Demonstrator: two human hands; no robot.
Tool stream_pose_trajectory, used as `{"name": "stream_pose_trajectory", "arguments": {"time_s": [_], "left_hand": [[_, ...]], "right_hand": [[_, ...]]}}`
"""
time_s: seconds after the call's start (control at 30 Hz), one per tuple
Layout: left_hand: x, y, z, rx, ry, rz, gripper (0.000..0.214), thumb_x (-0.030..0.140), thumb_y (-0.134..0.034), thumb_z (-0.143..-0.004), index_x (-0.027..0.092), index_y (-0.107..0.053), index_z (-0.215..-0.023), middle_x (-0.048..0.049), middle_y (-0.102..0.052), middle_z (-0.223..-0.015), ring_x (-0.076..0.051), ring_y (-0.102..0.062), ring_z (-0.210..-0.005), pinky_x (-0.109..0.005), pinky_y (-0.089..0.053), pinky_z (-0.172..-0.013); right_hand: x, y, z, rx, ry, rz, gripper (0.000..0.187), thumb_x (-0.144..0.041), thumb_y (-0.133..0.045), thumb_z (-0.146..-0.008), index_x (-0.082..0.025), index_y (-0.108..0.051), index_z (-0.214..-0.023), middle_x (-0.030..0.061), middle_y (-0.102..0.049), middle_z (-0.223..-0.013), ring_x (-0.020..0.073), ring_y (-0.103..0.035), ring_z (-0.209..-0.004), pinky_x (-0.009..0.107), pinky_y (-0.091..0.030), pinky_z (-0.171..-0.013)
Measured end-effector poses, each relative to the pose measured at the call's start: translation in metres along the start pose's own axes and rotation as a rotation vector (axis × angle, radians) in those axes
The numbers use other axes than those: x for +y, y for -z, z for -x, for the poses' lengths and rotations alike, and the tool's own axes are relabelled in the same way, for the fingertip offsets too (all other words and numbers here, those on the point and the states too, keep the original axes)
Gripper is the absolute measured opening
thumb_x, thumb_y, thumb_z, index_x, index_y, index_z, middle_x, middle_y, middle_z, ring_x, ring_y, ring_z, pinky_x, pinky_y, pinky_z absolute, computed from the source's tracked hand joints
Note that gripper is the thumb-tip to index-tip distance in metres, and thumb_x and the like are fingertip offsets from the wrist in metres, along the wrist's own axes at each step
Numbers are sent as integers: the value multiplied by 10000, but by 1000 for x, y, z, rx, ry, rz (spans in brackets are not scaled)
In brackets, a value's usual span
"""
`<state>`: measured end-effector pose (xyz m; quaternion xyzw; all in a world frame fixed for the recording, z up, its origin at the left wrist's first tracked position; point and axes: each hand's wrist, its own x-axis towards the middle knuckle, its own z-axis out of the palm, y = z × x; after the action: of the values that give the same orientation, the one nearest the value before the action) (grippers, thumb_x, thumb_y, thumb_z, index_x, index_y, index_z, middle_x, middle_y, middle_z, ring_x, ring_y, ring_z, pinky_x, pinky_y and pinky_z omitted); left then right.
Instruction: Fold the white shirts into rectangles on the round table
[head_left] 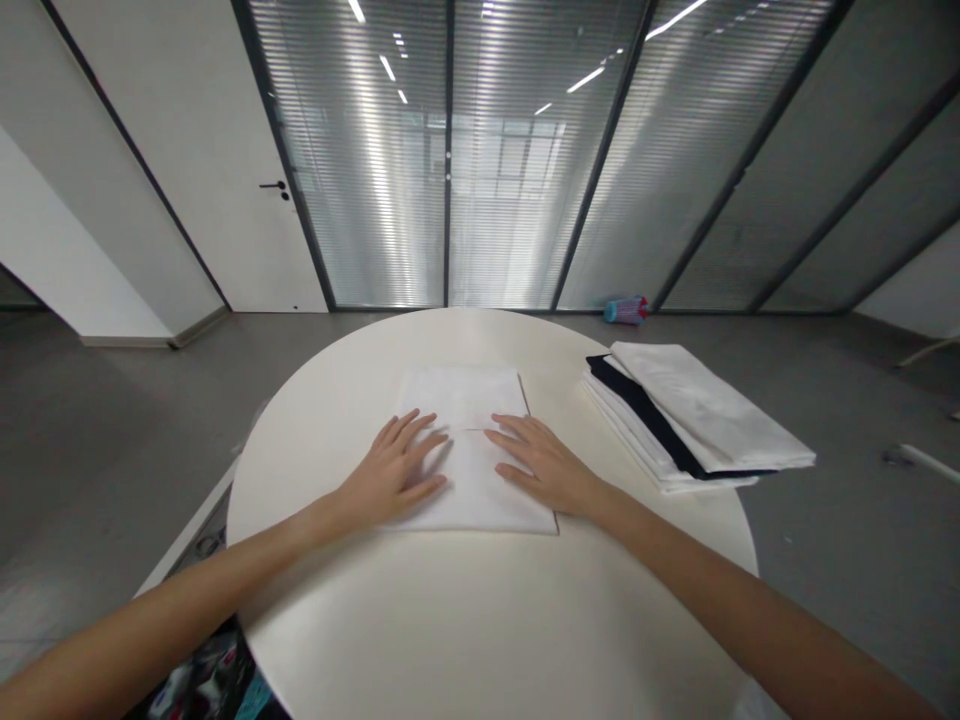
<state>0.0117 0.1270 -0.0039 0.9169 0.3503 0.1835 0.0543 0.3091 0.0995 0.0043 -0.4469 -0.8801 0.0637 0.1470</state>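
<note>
A folded white cloth (469, 500) lies flat in the middle of the round table, its corners squared into a rectangle. My left hand (394, 468) rests over its left part, palm down with the fingers spread. Over the right part is my right hand (546, 465), also palm down, its fingers stretched toward the left hand. Between the two hands a short crease or edge shows in the fabric. Neither hand grips anything. The cloth's left edge is partly hidden under my left hand and wrist.
On the table's right side sits a stack of folded cloths (697, 410), white with a dark layer, overhanging the edge. The white round table (480, 620) stands before a glass wall with blinds. A blue and red object (625, 310) lies on the floor by the glass.
</note>
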Motion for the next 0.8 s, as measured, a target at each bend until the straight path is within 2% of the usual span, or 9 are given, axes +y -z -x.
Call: {"name": "stream_pose_trajectory", "arguments": {"time_s": [0.07,0.13,0.27,0.33,0.4,0.47,0.57,0.67,0.8], "left_hand": [[-9,7,1,20,38,-3,474,497,-404,-1007,242,-540,-1382,-106,-447,-1504,-292,-362,-1419,-497,-312,-1159],[-17,10,0,-9,70,-19,481,476,-381,-1016,215,-526,-1392,-114,-501,-1461,-285,-430,-1370,-485,-362,-1123],[-14,9,-16,-30,50,-142,435,480,-471,-973,206,-620,-1276,-122,-584,-1361,-334,-466,-1322,-539,-331,-1115],[-4,8,-30,23,18,-175,388,462,-469,-978,201,-656,-1197,-125,-591,-1337,-331,-482,-1300,-532,-329,-1110],[7,5,-42,29,-64,-125,392,443,-436,-999,199,-625,-1240,-123,-583,-1346,-300,-499,-1289,-480,-370,-1089],[13,-2,-50,-4,-151,-38,422,423,-410,-1014,192,-557,-1335,-123,-579,-1359,-269,-502,-1298,-438,-396,-1081],[15,-17,-52,-26,-175,27,456,388,-382,-1024,178,-486,-1415,-132,-547,-1415,-263,-442,-1370,-449,-361,-1126],[13,-27,-47,-26,-163,9,485,376,-346,-1034,173,-424,-1467,-124,-487,-1484,-263,-365,-1432,-478,-298,-1174],[15,-30,-44,-53,-178,-22,507,361,-318,-1045,119,-390,-1485,-137,-432,-1524,-256,-325,-1455,-451,-277,-1195]], "right_hand": [[7,7,-3,5,-5,-31,460,-461,-367,-1035,-234,-554,-1389,110,-563,-1413,262,-489,-1316,487,-374,-1099],[17,10,-13,19,-9,-55,402,-412,-377,-1040,-225,-625,-1296,88,-652,-1287,247,-566,-1215,449,-418,-1051],[46,16,-56,120,-64,-28,313,-316,-450,-1017,-188,-665,-1206,92,-674,-1233,243,-597,-1155,406,-422,-1036],[62,18,-85,98,-103,19,314,-323,-478,-1009,-184,-652,-1232,99,-653,-1266,246,-587,-1166,388,-409,-1043],[74,16,-114,47,-153,67,369,-362,-486,-1010,-168,-612,-1297,123,-617,-1318,261,-566,-1195,384,-396,-1045],[82,10,-138,14,-194,95,434,-392,-459,-1021,-142,-561,-1361,159,-594,-1334,273,-560,-1199,387,-396,-1030],[88,-6,-160,-11,-212,121,440,-431,-428,-1029,-154,-592,-1328,168,-611,-1269,279,-573,-1156,386,-406,-992],[90,-21,-169,-13,-242,151,412,-461,-445,-1016,-179,-652,-1232,158,-618,-1217,297,-562,-1145,401,-407,-966],[95,-33,-173,18,-306,169,383,-454,-441,-1015,-195,-656,-1198,150,-622,-1186,305,-560,-1127,421,-407,-945]]}}
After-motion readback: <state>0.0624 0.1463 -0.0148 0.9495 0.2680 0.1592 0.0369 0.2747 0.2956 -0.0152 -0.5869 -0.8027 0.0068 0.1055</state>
